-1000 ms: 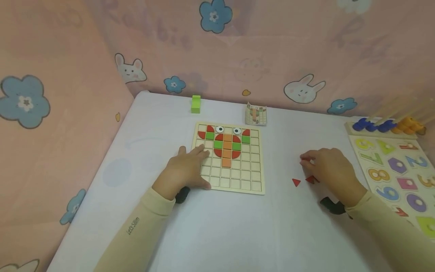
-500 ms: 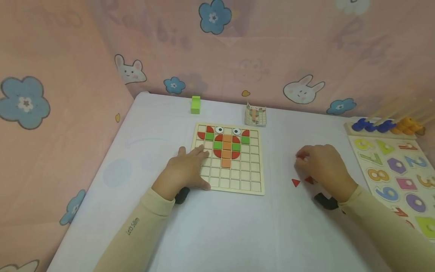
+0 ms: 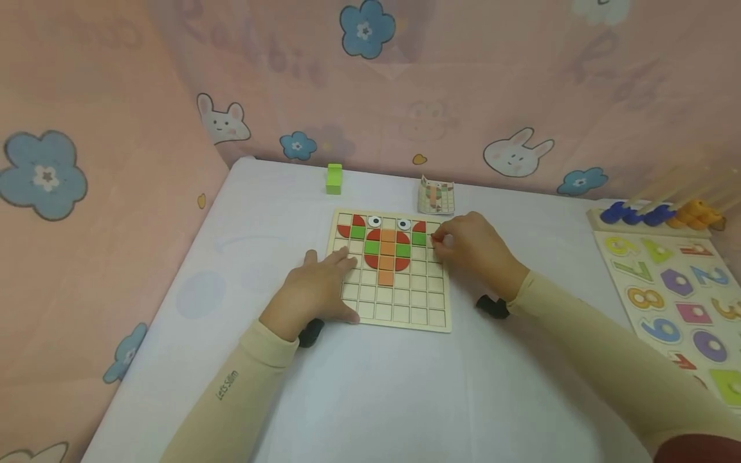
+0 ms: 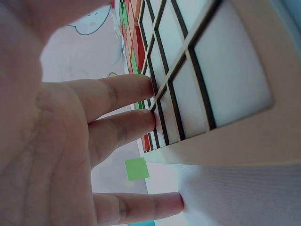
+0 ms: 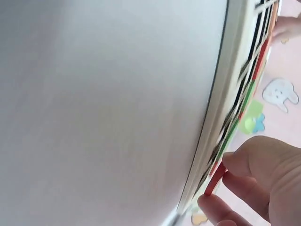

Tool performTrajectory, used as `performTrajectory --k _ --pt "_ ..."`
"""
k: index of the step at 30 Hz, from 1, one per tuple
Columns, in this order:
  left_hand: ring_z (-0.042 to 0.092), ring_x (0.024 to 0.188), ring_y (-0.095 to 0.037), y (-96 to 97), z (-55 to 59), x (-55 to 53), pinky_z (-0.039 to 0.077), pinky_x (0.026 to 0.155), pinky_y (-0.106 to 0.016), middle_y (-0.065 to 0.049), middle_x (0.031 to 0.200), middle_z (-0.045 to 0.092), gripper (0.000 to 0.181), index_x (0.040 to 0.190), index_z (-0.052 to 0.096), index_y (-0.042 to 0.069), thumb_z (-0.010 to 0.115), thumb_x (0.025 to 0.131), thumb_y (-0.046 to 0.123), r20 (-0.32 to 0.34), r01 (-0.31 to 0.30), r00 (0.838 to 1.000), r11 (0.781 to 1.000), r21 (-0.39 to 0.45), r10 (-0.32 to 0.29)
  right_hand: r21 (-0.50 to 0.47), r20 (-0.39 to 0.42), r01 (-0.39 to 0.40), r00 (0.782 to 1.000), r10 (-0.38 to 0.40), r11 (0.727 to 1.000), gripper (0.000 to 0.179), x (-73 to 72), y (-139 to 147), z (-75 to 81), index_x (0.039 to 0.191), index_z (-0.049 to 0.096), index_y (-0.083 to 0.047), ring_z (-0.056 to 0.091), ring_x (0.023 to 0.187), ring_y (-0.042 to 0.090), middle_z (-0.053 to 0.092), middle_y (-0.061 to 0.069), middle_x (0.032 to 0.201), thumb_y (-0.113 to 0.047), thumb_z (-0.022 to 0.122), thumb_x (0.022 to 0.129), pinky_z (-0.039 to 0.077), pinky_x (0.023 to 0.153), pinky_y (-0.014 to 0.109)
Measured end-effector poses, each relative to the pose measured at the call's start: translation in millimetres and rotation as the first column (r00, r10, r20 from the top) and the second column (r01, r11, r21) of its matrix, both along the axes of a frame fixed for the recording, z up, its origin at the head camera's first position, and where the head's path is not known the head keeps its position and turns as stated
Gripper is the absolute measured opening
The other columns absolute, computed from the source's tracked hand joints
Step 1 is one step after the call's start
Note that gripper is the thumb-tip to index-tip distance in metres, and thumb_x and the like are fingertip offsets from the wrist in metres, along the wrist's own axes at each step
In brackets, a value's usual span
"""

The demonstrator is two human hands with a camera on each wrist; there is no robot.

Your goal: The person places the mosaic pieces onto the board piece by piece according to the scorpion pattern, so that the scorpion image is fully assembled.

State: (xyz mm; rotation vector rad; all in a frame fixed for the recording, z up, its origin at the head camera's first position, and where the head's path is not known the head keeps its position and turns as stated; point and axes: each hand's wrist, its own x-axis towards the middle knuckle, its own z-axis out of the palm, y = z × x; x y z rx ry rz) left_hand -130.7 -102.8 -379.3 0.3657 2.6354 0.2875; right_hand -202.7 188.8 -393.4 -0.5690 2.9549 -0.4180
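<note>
A wooden grid board (image 3: 393,315) lies flat on the white table, with red, green and orange pieces and two eye discs in its cells. My left hand (image 3: 317,287) rests spread along the board's left side. Two of its fingertips (image 4: 146,85) touch the grid in the left wrist view, and another finger reaches the tabletop. Over the board's upper right cells, my right hand (image 3: 471,247) pinches a small red piece (image 5: 215,180) with a curved edge between thumb and fingers. That piece sits just right of a green square (image 3: 419,238).
Behind the board stands a small pattern card (image 3: 437,195), and a light green block (image 3: 334,179) is at the back left. Along the right are a number-and-shape puzzle board (image 3: 674,315) and blue and orange counting rings (image 3: 660,214). A patterned pink cloth (image 3: 393,96) hangs behind.
My right hand has moved left from the table to the board's upper right, carrying the red piece. Two red triangles seen earlier are now hidden behind the right forearm. The left hand stays put.
</note>
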Motion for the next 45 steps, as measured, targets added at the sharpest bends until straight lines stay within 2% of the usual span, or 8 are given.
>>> performTrajectory --k 5,11,17,22,31,36,41,45 --pt "0.040 0.113 -0.030 0.4 -1.4 -0.1 0.046 0.072 -0.037 0.000 0.174 0.028 0.108 0.163 0.046 0.020 0.097 0.072 0.049 -0.001 0.000 1.000 1.000 0.002 0.000 0.068 -0.014 -0.043 0.999 0.044 0.997 0.020 -0.9 -9 -3.9 0.110 0.083 -0.005 0.063 0.098 0.031 0.080 0.009 0.105 -0.013 0.072 0.096 0.048 0.096 0.047" --pt "0.041 0.111 -0.030 0.3 -0.1 -0.2 0.045 0.071 -0.036 -0.001 0.173 0.029 0.109 0.162 0.046 0.020 0.098 0.071 0.049 -0.008 -0.003 1.000 1.000 0.004 0.003 0.157 -0.040 -0.043 0.998 0.049 0.987 0.021 6.2 -12 0.7 0.116 0.083 -0.007 0.061 0.094 0.030 0.080 0.009 0.104 -0.016 0.079 0.098 0.049 0.084 0.044" --pt "0.041 0.111 -0.030 -0.1 -0.1 0.1 0.046 0.072 -0.036 -0.001 0.173 0.029 0.109 0.162 0.046 0.019 0.098 0.071 0.049 -0.007 0.001 1.000 1.000 0.000 -0.001 0.188 -0.060 -0.064 0.995 0.076 0.980 0.025 10.2 -13 3.5 0.122 0.081 -0.008 0.060 0.096 0.031 0.078 0.010 0.110 -0.008 0.078 0.097 0.050 0.083 0.043" --pt "0.041 0.112 -0.031 0.0 1.6 0.3 0.046 0.072 -0.036 0.000 0.173 0.029 0.109 0.162 0.046 0.020 0.098 0.071 0.049 -0.006 0.001 1.000 1.000 -0.005 -0.001 0.200 -0.032 -0.040 0.998 0.047 0.979 0.029 10.6 -10 8.6 0.125 0.080 -0.015 0.057 0.102 0.035 0.073 0.011 0.117 -0.003 0.071 0.100 0.049 0.083 0.046" --pt "0.041 0.111 -0.031 0.0 1.1 0.0 0.046 0.074 -0.037 -0.001 0.173 0.029 0.109 0.163 0.045 0.019 0.097 0.072 0.049 -0.001 0.009 1.000 1.000 -0.004 -0.009 0.084 0.130 0.020 0.991 -0.030 0.996 0.028 1.7 -13 10.0 0.124 0.080 -0.010 0.053 0.115 0.038 0.070 0.013 0.126 -0.001 0.069 0.100 0.045 0.096 0.050" --pt "0.041 0.112 -0.031 0.1 0.8 0.4 0.046 0.073 -0.037 -0.002 0.173 0.030 0.108 0.163 0.046 0.019 0.097 0.072 0.049 -0.003 0.011 1.000 1.000 -0.006 -0.011 0.027 0.190 0.045 0.981 -0.050 0.999 0.031 -8.9 -7 7.6 0.119 0.083 -0.010 0.053 0.124 0.042 0.069 0.015 0.132 0.002 0.060 0.102 0.042 0.103 0.056" --pt "0.041 0.112 -0.031 0.2 1.1 0.6 0.046 0.072 -0.037 -0.002 0.173 0.030 0.108 0.162 0.046 0.019 0.098 0.072 0.048 -0.006 0.006 1.000 1.000 0.001 -0.006 -0.058 0.234 0.065 0.971 -0.049 0.996 0.040 -15.5 4 21.0 0.125 0.078 -0.005 0.053 0.125 0.041 0.064 0.021 0.140 0.003 0.044 0.104 0.045 0.102 0.057" --pt "0.041 0.112 -0.031 -0.4 1.1 0.2 0.046 0.073 -0.037 -0.002 0.173 0.030 0.108 0.162 0.046 0.019 0.098 0.072 0.048 -0.008 0.005 1.000 1.000 0.004 -0.005 -0.064 0.256 0.105 0.963 -0.085 0.992 0.039 -5.4 17 35.6 0.132 0.072 0.000 0.052 0.129 0.044 0.061 0.025 0.143 -0.003 0.042 0.107 0.044 0.107 0.061"
